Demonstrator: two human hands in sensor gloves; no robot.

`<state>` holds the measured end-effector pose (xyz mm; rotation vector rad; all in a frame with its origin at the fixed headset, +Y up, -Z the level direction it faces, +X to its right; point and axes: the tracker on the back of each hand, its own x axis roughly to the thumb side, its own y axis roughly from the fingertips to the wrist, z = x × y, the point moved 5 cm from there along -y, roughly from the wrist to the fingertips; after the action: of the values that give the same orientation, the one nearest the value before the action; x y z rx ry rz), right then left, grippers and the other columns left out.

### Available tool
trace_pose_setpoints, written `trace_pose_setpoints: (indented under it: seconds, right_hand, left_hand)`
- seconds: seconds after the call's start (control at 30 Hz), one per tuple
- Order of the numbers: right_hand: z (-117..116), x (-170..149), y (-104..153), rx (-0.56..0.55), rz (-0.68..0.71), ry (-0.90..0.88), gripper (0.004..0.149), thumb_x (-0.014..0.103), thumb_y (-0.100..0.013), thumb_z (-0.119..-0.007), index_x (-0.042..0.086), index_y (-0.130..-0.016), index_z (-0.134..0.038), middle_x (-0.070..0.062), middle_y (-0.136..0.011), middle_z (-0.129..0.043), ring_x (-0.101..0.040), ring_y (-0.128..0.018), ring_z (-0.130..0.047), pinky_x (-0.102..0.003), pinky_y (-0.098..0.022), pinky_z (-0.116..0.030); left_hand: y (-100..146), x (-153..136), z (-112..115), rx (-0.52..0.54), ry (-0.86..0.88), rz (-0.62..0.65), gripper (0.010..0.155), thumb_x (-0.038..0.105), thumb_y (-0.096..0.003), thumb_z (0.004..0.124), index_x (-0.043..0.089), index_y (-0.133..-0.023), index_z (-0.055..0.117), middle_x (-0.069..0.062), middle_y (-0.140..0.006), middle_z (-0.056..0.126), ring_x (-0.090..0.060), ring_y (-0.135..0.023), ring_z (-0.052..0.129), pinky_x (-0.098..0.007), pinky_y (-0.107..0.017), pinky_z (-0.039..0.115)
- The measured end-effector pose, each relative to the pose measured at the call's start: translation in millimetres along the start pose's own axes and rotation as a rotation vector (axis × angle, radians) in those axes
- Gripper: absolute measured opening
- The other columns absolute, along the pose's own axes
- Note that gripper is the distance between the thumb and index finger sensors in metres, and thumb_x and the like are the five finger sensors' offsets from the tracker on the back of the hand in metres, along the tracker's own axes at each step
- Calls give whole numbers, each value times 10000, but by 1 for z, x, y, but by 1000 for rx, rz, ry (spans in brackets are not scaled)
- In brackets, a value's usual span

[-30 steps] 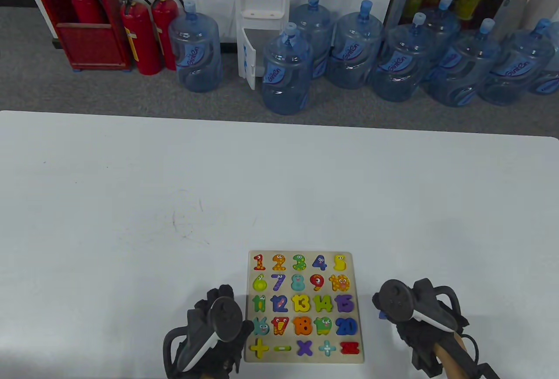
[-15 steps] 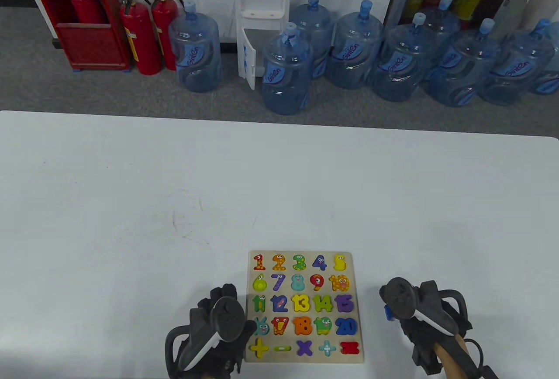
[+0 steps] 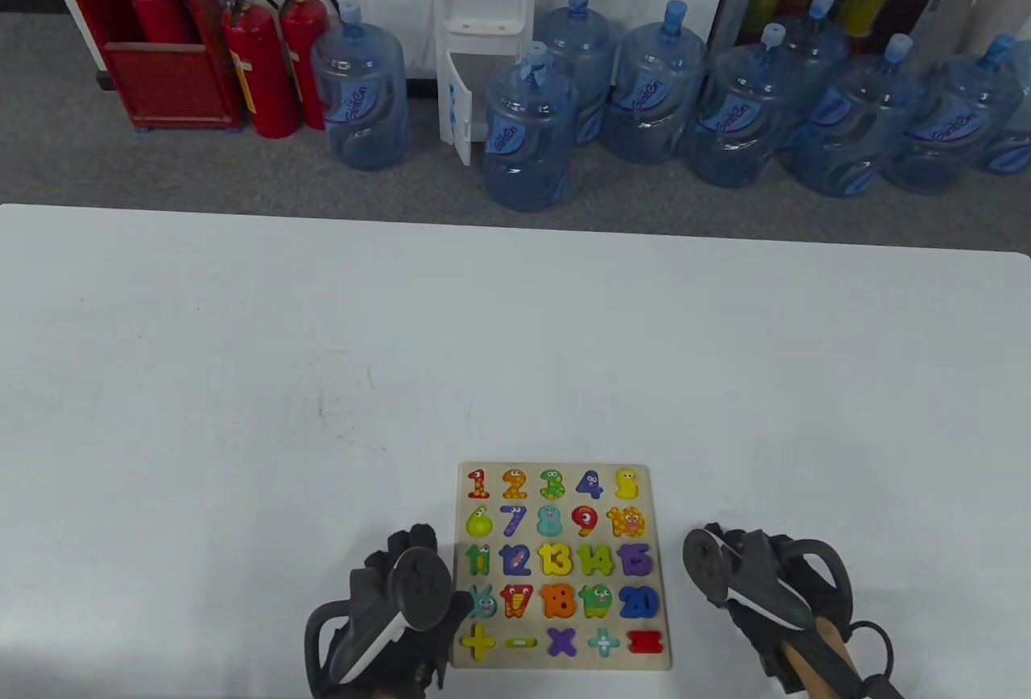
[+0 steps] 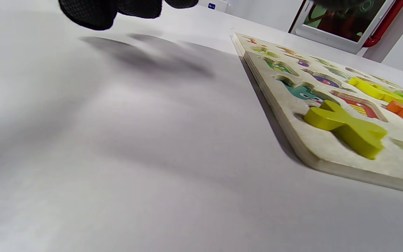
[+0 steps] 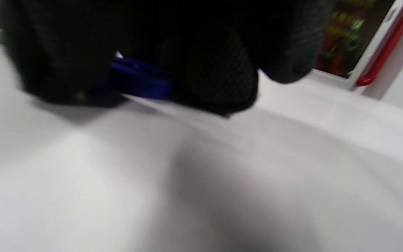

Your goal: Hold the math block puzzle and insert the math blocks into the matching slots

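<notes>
The wooden puzzle board [image 3: 664, 570] lies flat at the table's front edge, with coloured number and sign blocks in its slots. My left hand [image 3: 403, 594] is beside the board's left edge. In the left wrist view its fingertips [image 4: 110, 10] hang above bare table and hold nothing, and the yellow plus block [image 4: 345, 127] stands proud of the board [image 4: 313, 154]. My right hand [image 3: 749, 586] is just right of the board, apart from it. In the blurred right wrist view its fingers [image 5: 222, 70] curl low over the table around a dark blue thing [image 5: 138, 78] I cannot identify.
The white table [image 3: 403, 345] stretches beyond the board. Water bottles [image 3: 527, 131], a dispenser [image 3: 483, 22] and fire extinguishers [image 3: 262, 63] stand on the floor behind the far edge.
My right hand has shifted a little left toward the board and rolled, and the blue bit by its fingers no longer shows from above. My left hand has hardly moved.
</notes>
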<state>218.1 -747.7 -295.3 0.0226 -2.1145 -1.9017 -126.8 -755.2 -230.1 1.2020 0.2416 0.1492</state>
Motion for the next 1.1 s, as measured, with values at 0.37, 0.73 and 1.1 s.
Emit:
trace_pose_setpoints:
  seconds: [0.37, 0.73, 1.1]
  right_hand:
    - [1, 2, 5, 23, 59, -23, 781, 302, -169, -932, 320, -906, -675, 24, -921, -750, -187, -778, -855, -417, -623, -727]
    - [5, 7, 2, -20, 64, -45, 677, 297, -204, -910, 284, -863, -757, 2, -860, -814, -196, -717, -885, -423, -618, -724]
    - [49, 57, -2, -131, 230, 87, 674, 323, -188, -898, 273, -850, -781, -6, -834, -853, -190, -674, -929, -417, -580, -765]
  left_hand:
    - [0, 0, 0, 0, 1, 0, 836, 575, -424, 597, 220, -1091, 239, -84, -1143, 297, -448, -1081, 438, -610, -742, 586]
    - [0, 0, 0, -7, 1, -4, 836, 575, -424, 597, 221, -1091, 238, -86, -1144, 297, -447, -1082, 436, -611, -744, 583]
    - [3, 1, -2, 12, -9, -7, 836, 573, -424, 598, 216, -1090, 242, -116, -1139, 300, -451, -1077, 440, -611, -739, 588]
